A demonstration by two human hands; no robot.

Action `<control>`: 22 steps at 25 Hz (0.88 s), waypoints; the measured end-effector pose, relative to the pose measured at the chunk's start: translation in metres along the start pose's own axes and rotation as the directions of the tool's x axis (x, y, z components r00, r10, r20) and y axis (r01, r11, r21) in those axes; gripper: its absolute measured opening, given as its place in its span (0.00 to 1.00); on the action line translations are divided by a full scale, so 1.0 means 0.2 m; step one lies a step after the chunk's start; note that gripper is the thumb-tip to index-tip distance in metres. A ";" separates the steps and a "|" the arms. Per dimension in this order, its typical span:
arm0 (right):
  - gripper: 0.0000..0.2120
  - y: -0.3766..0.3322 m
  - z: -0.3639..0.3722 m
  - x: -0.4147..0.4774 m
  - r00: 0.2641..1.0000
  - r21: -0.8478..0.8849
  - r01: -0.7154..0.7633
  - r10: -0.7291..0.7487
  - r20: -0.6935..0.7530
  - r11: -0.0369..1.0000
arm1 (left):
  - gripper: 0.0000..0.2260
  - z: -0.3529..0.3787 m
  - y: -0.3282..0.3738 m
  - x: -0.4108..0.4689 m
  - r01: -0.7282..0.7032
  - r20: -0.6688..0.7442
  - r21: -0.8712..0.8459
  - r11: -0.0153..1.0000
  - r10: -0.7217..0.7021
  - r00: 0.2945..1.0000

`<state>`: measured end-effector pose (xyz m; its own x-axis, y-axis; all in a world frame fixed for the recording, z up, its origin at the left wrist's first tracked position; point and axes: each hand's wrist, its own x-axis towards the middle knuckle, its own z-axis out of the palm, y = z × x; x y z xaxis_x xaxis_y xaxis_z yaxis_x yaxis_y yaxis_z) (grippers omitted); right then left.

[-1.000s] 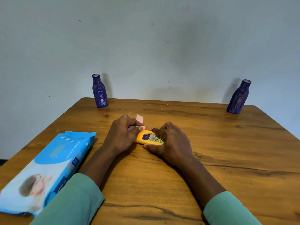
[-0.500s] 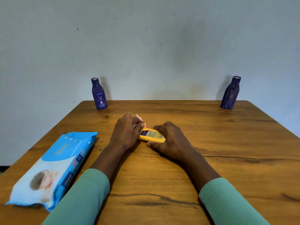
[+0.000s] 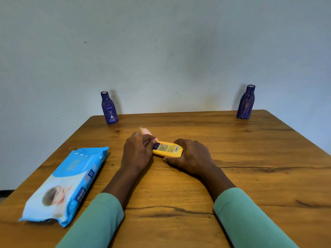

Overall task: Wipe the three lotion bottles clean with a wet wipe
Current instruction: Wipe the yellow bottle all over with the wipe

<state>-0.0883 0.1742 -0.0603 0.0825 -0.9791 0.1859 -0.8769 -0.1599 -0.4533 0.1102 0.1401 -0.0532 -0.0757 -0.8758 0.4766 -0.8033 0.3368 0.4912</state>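
Finding 1: The yellow bottle (image 3: 167, 149) lies on its side on the wooden table (image 3: 250, 176), printed label facing up.

Finding 2: Your right hand (image 3: 190, 156) grips the bottle's right end. The fingers are curled over its far side and the thumb lies along the near side, low against the tabletop.

Finding 3: Your left hand (image 3: 138, 152) is closed at the bottle's left end, fingers curled and pinching a pale pink piece (image 3: 146, 131) that sticks out behind them. It is blurred, so I cannot tell whether it is the wipe.

Finding 4: Two blue bottles stand upright, well behind the yellow bottle. The labelled blue bottle (image 3: 109, 109) is behind and to its left, and the plain blue bottle (image 3: 245, 102) is far behind and to its right.

Finding 5: The wipes pack (image 3: 69, 181) lies flat, to the left of the yellow bottle and nearer to you, clear of your left hand.
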 end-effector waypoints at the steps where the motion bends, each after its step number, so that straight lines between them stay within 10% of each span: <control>1: 0.35 -0.01 0.01 0.00 1.000 0.011 0.010 -0.011 0.005 1.000 | 0.11 -0.01 -0.01 0.03 0.056 -0.034 0.034 0.998 -0.055 0.998; 9: 0.29 0.04 0.02 -0.03 0.998 0.052 0.062 -0.063 0.016 0.997 | 0.08 0.04 0.18 -0.19 -0.161 0.101 -0.233 0.959 0.188 0.977; 15: 0.36 0.04 -0.01 0.04 1.000 0.190 0.028 -0.028 -0.005 0.981 | 0.10 0.03 0.06 0.06 0.105 -0.054 0.053 0.993 -0.102 0.993; 22: 0.15 0.07 0.03 0.02 1.000 0.292 0.007 0.002 -0.029 0.956 | 0.07 0.12 0.34 -0.06 -0.071 0.033 -0.129 0.989 0.076 0.997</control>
<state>-0.0965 0.1668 -0.0707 0.0671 -0.9753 0.2105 -0.7000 -0.1963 -0.6866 0.0419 0.1656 -0.0428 -0.1555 -0.8587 0.4883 -0.7130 0.4397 0.5461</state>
